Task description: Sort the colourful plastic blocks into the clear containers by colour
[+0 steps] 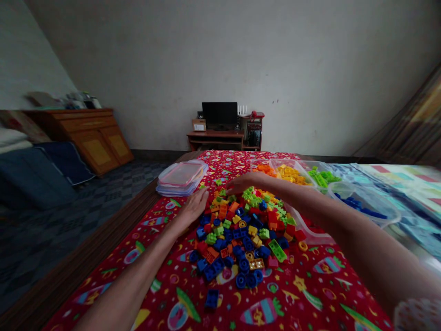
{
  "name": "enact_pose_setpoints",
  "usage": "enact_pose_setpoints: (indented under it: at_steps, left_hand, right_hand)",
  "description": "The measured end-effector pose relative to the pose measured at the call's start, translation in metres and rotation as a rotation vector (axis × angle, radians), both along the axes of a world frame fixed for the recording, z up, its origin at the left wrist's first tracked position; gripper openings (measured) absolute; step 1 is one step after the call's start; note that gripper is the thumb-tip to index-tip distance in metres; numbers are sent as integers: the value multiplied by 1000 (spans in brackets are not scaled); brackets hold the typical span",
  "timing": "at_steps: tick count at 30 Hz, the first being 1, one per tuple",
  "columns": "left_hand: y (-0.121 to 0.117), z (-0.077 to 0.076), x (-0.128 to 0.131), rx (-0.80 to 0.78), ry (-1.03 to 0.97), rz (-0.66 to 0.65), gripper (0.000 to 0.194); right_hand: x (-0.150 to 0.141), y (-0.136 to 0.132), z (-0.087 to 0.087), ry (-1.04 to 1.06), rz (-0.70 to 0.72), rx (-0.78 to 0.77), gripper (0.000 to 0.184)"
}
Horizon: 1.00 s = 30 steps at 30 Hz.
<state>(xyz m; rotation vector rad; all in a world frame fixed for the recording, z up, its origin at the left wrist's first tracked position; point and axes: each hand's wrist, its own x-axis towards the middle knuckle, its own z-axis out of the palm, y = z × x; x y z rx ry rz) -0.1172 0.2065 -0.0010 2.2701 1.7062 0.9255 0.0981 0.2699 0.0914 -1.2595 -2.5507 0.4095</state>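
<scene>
A heap of loose toy building blocks (237,234) in blue, red, orange, yellow and green lies on a red patterned cloth (296,294). My left hand (197,203) rests against the heap's left edge, fingers stretched out and holding nothing that I can see. Across the far side of the heap reaches my right hand (243,183), its fingers extended and angled down at the blocks there. Nothing shows gripped in it, though its fingertips are partly hard to make out. One blue block (212,299) sits apart, nearer to me.
Stacked clear lids (182,177) lie at the left. Along the right stand clear tubs of orange blocks (266,170), yellow blocks (291,174), green blocks (322,176) and blue blocks (360,205); another tub with red blocks (313,227) is partly under my right forearm.
</scene>
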Motion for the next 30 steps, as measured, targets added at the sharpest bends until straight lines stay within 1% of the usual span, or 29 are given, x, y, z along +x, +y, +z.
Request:
enact_pose_setpoints:
  at_steps: [2,4,6,7,10,13,16,18,20,24,27,30]
  left_hand:
    - [4,8,5,34,-7,-23,56]
    - [14,17,8,72,15,-52,56]
    - [29,23,9,59,62,-51,55]
    - [37,25,9,17,91,-42,56]
    - [61,25,11,-70,122,-49,58]
    - [77,24,22,-139,132,-85,58]
    - [82,24,40,-209,140,-110,57]
    - [78,27,54,-250,142,-143,57]
    - [68,29,68,-282,143,-202,56]
    - [35,37,90,-317,123,-325,58]
    - [7,45,99,-290,14,-418,61]
    - [-18,54,104,-211,-83,-461,60]
  right_hand:
    - [12,-17,10,-188,97,-79,20]
    - [27,-34,18,-266,143,-98,23]
    - [42,-50,24,-263,177,-69,24]
    - [49,-59,26,-268,210,-64,24]
    - [67,-83,34,-278,278,-86,25]
    - [79,-101,39,-217,255,-97,22]
    - [90,-107,38,-122,245,-46,20]
    - [98,-105,34,-53,208,-5,23]
    - [105,-101,29,8,158,31,26]
    - [117,-99,22,83,40,72,29]
    - [123,-108,19,60,-24,68,29]
    - [127,-123,14,-16,1,49,31]
